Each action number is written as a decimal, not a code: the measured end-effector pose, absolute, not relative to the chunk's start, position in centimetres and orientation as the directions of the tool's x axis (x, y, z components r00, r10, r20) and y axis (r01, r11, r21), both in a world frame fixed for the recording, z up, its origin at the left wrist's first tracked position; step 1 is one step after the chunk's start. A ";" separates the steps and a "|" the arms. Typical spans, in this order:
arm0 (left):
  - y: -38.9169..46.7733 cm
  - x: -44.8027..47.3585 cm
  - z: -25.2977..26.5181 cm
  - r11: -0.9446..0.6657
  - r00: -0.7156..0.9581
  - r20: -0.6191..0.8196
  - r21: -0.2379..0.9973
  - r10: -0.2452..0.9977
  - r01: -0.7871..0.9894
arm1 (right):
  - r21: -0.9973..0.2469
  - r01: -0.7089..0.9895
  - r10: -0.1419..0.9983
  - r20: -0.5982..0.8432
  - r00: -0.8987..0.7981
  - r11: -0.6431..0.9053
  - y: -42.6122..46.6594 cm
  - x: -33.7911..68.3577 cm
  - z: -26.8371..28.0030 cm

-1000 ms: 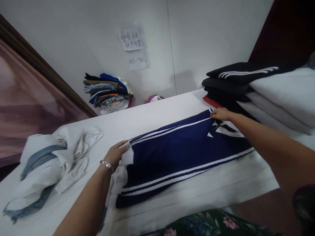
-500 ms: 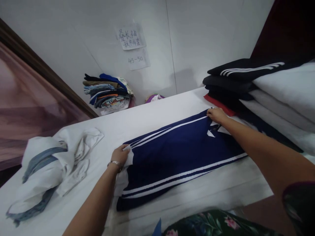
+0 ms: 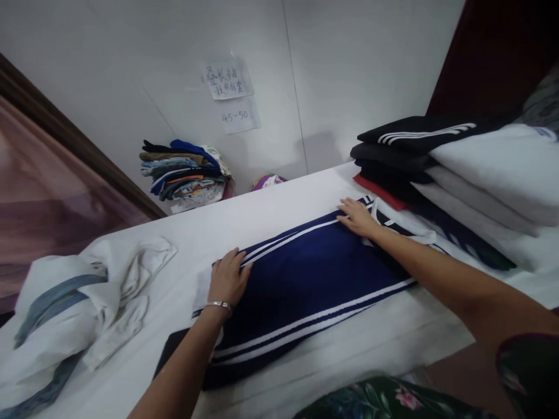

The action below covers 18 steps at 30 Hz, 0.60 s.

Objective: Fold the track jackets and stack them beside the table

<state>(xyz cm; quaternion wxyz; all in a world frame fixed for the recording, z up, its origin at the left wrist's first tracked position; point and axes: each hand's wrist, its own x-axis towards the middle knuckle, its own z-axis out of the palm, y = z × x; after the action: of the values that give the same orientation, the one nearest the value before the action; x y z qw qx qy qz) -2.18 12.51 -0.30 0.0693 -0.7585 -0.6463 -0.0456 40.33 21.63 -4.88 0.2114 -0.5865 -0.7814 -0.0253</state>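
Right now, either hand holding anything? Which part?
Nothing is gripped. The left hand lies flat, fingers spread, on the navy garment at its left end; the right hand presses flat on its far edge near the collar.

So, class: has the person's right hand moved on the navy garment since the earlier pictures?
Yes. The right hand has slid left along the navy garment, away from the red garment in the folded stack.

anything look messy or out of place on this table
Yes: a white and grey-blue garment lies crumpled in a heap at the table's left end, while the stack on the right is neatly folded. Both hands press flat on the navy striped garment.
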 end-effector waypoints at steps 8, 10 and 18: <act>13.0 -0.8 -3.8 -0.150 0.130 -0.142 -0.144 0.981 0.978 | -0.276 0.928 0.964 -0.011 -0.265 0.251 21.0 38.1 -6.9; 13.1 -0.9 -3.9 -0.149 0.128 -0.142 -0.154 0.982 0.977 | -0.324 0.916 0.968 -0.012 -0.252 0.234 21.1 38.3 -6.4; 13.5 -1.0 -4.3 -0.161 0.146 -0.101 -0.158 0.984 0.974 | -0.409 0.866 0.957 0.095 -0.273 0.287 15.5 36.0 -4.0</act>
<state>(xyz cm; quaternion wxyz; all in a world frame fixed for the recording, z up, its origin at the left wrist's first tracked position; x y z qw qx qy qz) -1.03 13.54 -4.27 0.0275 -0.7566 -0.6471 0.0902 36.03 15.47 -4.02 0.1634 -0.5805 -0.7854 0.1396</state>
